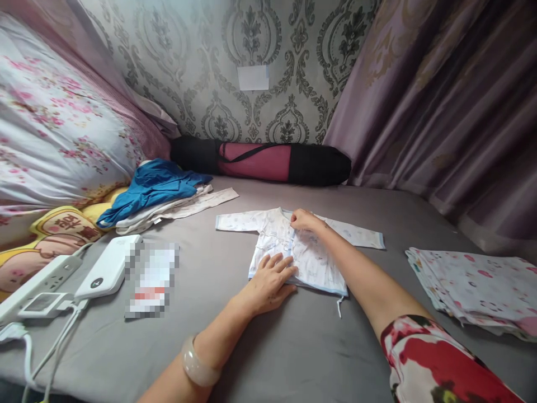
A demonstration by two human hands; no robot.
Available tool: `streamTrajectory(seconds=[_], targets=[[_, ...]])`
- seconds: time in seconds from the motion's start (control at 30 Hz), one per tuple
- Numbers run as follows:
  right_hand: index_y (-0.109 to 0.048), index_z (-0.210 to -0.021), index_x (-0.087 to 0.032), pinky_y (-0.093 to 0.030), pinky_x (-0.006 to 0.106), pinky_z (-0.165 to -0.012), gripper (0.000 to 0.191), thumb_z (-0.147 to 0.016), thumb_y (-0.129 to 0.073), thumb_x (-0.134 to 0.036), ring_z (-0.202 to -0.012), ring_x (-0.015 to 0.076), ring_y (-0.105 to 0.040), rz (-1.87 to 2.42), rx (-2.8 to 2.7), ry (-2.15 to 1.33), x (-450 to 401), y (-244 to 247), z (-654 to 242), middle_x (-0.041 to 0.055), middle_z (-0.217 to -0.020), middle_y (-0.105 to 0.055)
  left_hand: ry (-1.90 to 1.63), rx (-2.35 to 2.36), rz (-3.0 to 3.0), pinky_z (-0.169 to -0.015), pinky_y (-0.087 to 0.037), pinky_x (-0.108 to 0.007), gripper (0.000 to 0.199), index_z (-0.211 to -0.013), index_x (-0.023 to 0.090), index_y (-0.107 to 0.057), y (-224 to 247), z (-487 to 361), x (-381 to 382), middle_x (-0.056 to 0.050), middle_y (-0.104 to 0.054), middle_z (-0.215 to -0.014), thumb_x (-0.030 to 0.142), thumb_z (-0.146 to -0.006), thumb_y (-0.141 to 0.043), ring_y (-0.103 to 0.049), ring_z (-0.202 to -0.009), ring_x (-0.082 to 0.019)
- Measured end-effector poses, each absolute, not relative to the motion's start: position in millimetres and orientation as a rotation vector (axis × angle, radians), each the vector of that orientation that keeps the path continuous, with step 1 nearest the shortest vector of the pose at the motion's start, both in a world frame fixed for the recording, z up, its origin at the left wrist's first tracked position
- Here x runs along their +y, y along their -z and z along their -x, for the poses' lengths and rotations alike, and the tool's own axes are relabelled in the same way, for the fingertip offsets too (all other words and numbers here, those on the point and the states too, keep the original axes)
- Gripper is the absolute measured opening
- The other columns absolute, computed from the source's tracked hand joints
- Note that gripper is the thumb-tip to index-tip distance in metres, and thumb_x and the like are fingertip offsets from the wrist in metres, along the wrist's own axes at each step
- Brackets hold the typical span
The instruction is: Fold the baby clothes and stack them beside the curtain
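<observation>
A small white baby shirt [321, 263] with blue trim and a faint print lies spread on the grey bed sheet, both sleeves stretched out sideways. My left hand [268, 280] rests flat on its lower front, fingers spread. At the neckline, the fingertips of my right hand [304, 219] are pinched together on the front edge of the shirt. My right forearm covers part of the right sleeve and side. A thin white tie hangs from the lower right hem.
Folded printed cloths [474, 285] lie at the right. On the left are a power strip [42, 285], a white power bank [109, 266], a blurred packet [153, 280] and piled clothes [159, 187]. A long black and maroon bag [255, 162] lies along the wall.
</observation>
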State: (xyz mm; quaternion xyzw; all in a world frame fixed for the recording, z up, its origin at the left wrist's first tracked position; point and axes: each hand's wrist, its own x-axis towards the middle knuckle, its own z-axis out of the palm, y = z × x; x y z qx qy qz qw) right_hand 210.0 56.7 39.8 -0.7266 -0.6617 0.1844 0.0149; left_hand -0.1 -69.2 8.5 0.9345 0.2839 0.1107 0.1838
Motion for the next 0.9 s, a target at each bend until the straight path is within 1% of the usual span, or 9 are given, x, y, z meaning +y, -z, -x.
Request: streamTrajectory(seconds=[0.07,0.13,0.23,0.4,0.53,0.67,0.77,0.9], targets=[[-0.071,-0.098,-0.02,-0.046,0.03,-0.076,0.023,-0.08,-0.057,-0.016,-0.095,0.0253,-0.066,2.271,-2.044,-0.477,52.0,-39.7,-209.0,0.0108,-0.102,-0.072,-0.271,0.827,-2.576,-0.113,-0.024,-0.064,0.044,-0.136,0.026,-0.05,-10.4,0.4,-69.0,-0.009,-0.042,-0.151,0.041,-0.094,-0.051,-0.033,-0.141,-0.034],[-0.068,-0.108,-0.02,-0.045,0.034,-0.083,0.029,-0.085,-0.05,-0.015,-0.106,0.027,-0.062,2.253,-2.019,-0.351,44.9,-36.9,-210.4,0.0127,-0.114,-0.069,-0.237,0.827,-2.535,-0.114,-0.019,-0.066,0.048,-0.138,0.026,-0.049,-11.9,0.7,-68.6,-0.009,-0.04,-0.153,0.043,-0.094,-0.052,-0.029,-0.143,-0.035],[-0.064,-0.115,-0.022,-0.044,0.034,-0.088,0.034,-0.09,-0.042,-0.013,-0.111,0.0248,-0.059,2.163,-2.025,-0.248,35.4,-28.9,-220.8,0.0107,-0.121,-0.066,-0.228,0.81,-2.507,-0.113,-0.016,-0.067,0.05,-0.139,0.025,-0.049,-12.4,1.7,-67.8,-0.01,-0.039,-0.153,0.044,-0.093,-0.054,-0.027,-0.144,-0.036],[-0.064,-0.111,-0.018,-0.041,0.029,-0.094,0.03,-0.091,-0.042,-0.012,-0.107,0.0192,-0.058,1.875,-2.257,-0.331,31.6,-14.7,-247.3,0.0093,-0.117,-0.065,-0.256,0.802,-2.504,-0.114,-0.017,-0.066,0.047,-0.137,0.027,-0.05,-11.4,2.9,-67.2,-0.009,-0.04,-0.153,0.042,-0.093,-0.054,-0.028,-0.144,-0.035],[-0.062,-0.109,-0.016,-0.041,0.029,-0.092,0.031,-0.087,-0.042,-0.007,-0.104,0.0185,-0.057,1.773,-2.314,-0.363,31.3,-8.7,-256.2,0.0098,-0.115,-0.063,-0.249,0.809,-2.511,-0.114,-0.017,-0.066,0.046,-0.137,0.026,-0.05,-12.0,2.7,-67.6,-0.009,-0.04,-0.153,0.041,-0.093,-0.054,-0.028,-0.144,-0.035],[-0.06,-0.11,-0.016,-0.042,0.03,-0.091,0.031,-0.089,-0.039,-0.008,-0.103,0.019,-0.057,1.757,-2.298,-0.352,26.8,-8.7,-255.1,0.0098,-0.114,-0.061,-0.225,0.807,-2.522,-0.115,-0.018,-0.065,0.046,-0.138,0.027,-0.049,-12.9,2.4,-67.7,-0.008,-0.039,-0.154,0.04,-0.094,-0.053,-0.028,-0.144,-0.035],[-0.06,-0.109,-0.018,-0.042,0.029,-0.088,0.028,-0.093,-0.038,-0.012,-0.101,0.0195,-0.057,1.817,-2.21,-0.287,21.6,-8.1,-248.6,0.0092,-0.113,-0.06,-0.202,0.805,-2.527,-0.115,-0.018,-0.066,0.046,-0.139,0.026,-0.048,-12.7,2.6,-67.3,-0.008,-0.038,-0.154,0.039,-0.094,-0.052,-0.027,-0.144,-0.035],[-0.061,-0.107,-0.022,-0.044,0.029,-0.082,0.024,-0.096,-0.04,-0.019,-0.099,0.021,-0.058,1.951,-2.024,-0.175,15.3,-3.4,-234.2,0.0083,-0.113,-0.059,-0.223,0.793,-2.532,-0.114,-0.017,-0.066,0.046,-0.139,0.028,-0.048,-11.6,3.1,-66.9,-0.009,-0.039,-0.153,0.038,-0.094,-0.052,-0.028,-0.144,-0.034]])
